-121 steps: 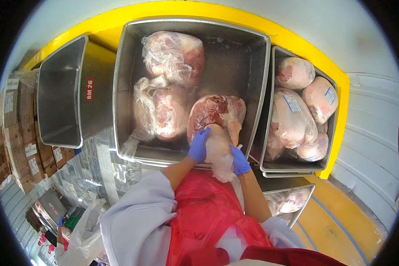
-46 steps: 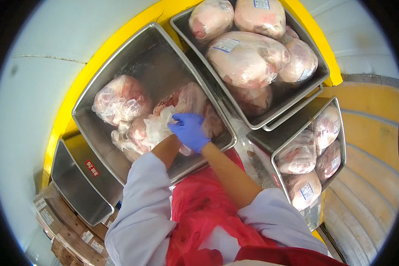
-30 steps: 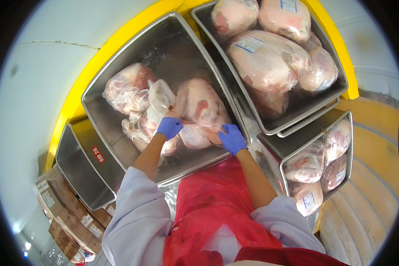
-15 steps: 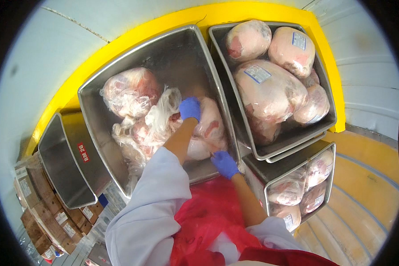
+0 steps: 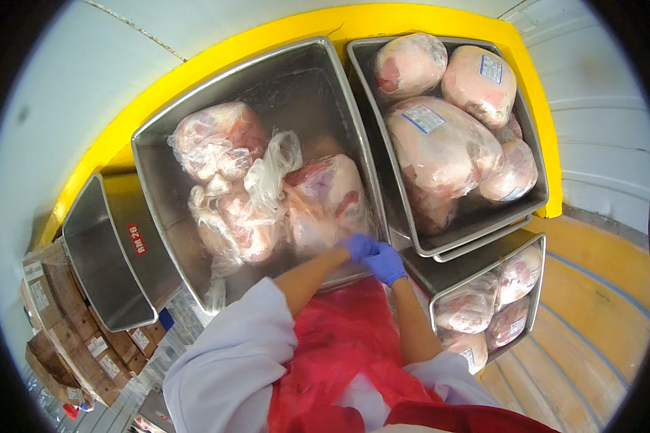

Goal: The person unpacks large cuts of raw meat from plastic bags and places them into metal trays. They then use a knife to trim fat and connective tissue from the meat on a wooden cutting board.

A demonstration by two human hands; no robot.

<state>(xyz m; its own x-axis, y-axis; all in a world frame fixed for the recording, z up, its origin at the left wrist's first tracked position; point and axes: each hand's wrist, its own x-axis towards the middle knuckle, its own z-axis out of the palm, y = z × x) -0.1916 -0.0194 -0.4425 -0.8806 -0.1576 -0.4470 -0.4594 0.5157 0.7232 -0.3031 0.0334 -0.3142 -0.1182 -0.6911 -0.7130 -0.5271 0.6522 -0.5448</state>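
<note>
Both my hands wear blue gloves and meet at the near right edge of a large steel tub (image 5: 195, 285). My left hand (image 5: 358, 247) is smeared by motion, its fingers unclear. Against it, my right hand (image 5: 386, 265) looks closed; whatever is in it is hidden. Just beyond them lies a large pale and red piece of meat (image 5: 332, 195) with clear plastic over part of it. To its left in the tub are a plastic-wrapped piece of meat (image 5: 249, 227), a bunched clear plastic bag (image 5: 274, 173) and another wrapped piece (image 5: 220, 141) farther back.
At right, a second steel tub (image 5: 383, 137) holds several wrapped, labelled meat pieces (image 5: 444, 148). A smaller steel bin (image 5: 433, 317) with wrapped meat stands nearer. Another steel bin (image 5: 112, 252) and stacked cardboard boxes (image 5: 76, 317) are at left. A yellow barrier (image 5: 267, 40) runs behind.
My left hand has come back from the top of the large meat piece to meet my right hand at the near edge. My right hand has shifted slightly right.
</note>
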